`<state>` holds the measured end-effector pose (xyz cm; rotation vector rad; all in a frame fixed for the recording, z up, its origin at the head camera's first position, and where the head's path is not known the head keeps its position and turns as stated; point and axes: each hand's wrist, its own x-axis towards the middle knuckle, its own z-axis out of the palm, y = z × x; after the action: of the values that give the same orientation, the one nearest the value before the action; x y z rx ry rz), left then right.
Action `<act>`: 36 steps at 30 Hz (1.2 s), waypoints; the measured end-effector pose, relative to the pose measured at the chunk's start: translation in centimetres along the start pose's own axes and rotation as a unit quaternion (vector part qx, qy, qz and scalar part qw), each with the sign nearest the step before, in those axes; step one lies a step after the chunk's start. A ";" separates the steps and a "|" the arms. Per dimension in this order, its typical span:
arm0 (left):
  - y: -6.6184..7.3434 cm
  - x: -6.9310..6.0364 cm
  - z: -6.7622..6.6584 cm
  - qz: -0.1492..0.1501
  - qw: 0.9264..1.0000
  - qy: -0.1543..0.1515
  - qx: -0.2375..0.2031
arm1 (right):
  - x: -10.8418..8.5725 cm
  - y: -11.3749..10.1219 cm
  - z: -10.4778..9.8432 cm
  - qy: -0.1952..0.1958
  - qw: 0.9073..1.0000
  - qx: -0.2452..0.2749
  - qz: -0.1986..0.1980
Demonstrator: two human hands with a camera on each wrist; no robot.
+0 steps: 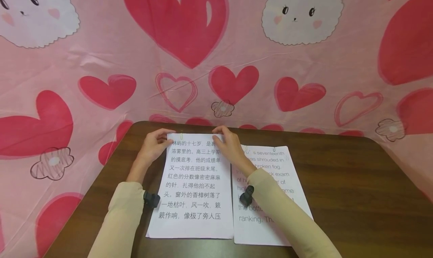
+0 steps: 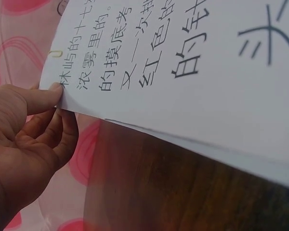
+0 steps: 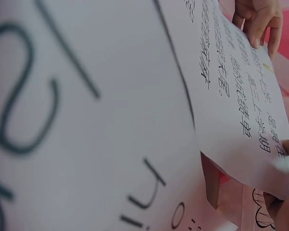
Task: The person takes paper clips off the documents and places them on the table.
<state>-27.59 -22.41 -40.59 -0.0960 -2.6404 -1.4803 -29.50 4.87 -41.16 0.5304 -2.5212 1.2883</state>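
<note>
A stack of white sheets printed with large Chinese characters (image 1: 194,228) lies on the table in the head view, its far edge between both hands. My left hand (image 1: 152,145) pinches its far left corner, thumb on top and fingers beneath, as the left wrist view shows. At the far right corner, my right hand (image 1: 231,147) holds the edge with its thumb on the printed face. A yellow paper clip (image 2: 56,54) sits on the top edge near the left thumb. In the right wrist view, the far part of the stack appears raised and slightly bent.
Right beside it lies a second stack with English text (image 1: 257,233), partly covered by the right forearm. A green clip (image 1: 274,149) is on its top edge. The dark wooden table (image 1: 355,190) extends to the right, backed by a pink heart-patterned cloth (image 1: 243,55).
</note>
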 end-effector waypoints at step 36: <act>0.1 -0.2 0.1 0.018 1.000 -0.003 -0.009 | -0.4 -0.1 0.3 0.023 0.998 0.050 0.038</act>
<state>-27.34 -22.31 -40.61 -0.1486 -2.6172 -1.4946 -29.07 4.67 -41.40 0.4239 -2.4709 1.4429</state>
